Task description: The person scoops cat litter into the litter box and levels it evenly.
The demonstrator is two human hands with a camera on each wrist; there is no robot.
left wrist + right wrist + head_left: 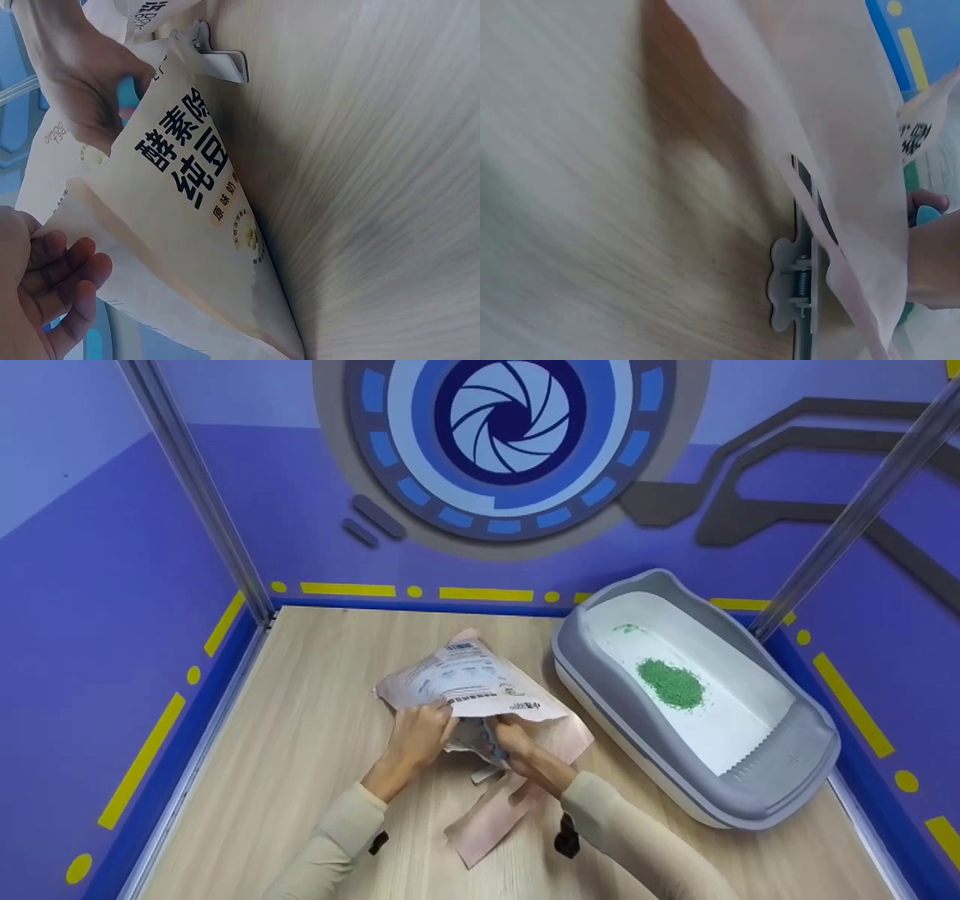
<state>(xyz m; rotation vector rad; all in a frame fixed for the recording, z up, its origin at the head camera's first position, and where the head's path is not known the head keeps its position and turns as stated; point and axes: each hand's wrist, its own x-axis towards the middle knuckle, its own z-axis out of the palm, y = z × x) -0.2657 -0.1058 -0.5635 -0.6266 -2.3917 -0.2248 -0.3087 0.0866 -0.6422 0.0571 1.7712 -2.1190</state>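
Note:
A printed, pale pink paper-like bag (480, 675) lies on the table with its mouth toward me. My left hand (417, 737) pinches the upper edge of the mouth and holds it raised. My right hand (523, 746) reaches into the opening, its fingers around a light-blue object (928, 215); in the left wrist view a teal bit (127, 94) of it shows in that grip. The bag hides the rest of it. A whitish sealing clip (793, 289) with a metal spring lies on the table by the mouth, partly covered by the bag's edge.
A grey and white litter box (795, 780) stands at the right, with a heap of green pellets (670, 684) on its floor. A pink strip (487, 825) extends from under the bag toward the front. Blue-purple walls (247, 510) enclose the table.

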